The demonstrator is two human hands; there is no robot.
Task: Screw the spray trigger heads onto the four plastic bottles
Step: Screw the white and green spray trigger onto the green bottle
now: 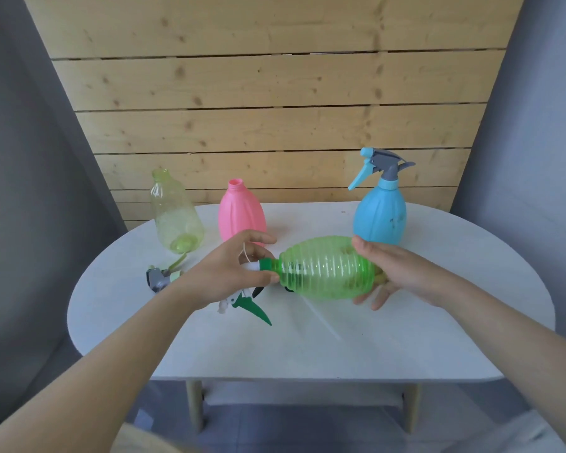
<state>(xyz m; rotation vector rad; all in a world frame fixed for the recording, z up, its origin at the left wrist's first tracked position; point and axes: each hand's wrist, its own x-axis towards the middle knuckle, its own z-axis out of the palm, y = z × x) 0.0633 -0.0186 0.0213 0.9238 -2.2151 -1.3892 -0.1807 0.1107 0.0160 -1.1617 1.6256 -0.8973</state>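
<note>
A ribbed green bottle is held sideways above the white table. My right hand cups its base. My left hand grips the green-and-white trigger head at the bottle's neck, trigger pointing down. A blue bottle stands at the back right with its trigger head on. A pink bottle and a clear yellow bottle stand at the back left with open necks. A grey and pale-green trigger head lies on the table left of my left hand.
A wooden slat wall rises behind the table, with grey curtains on both sides. The table's front edge lies near me, and its pale wooden legs show below.
</note>
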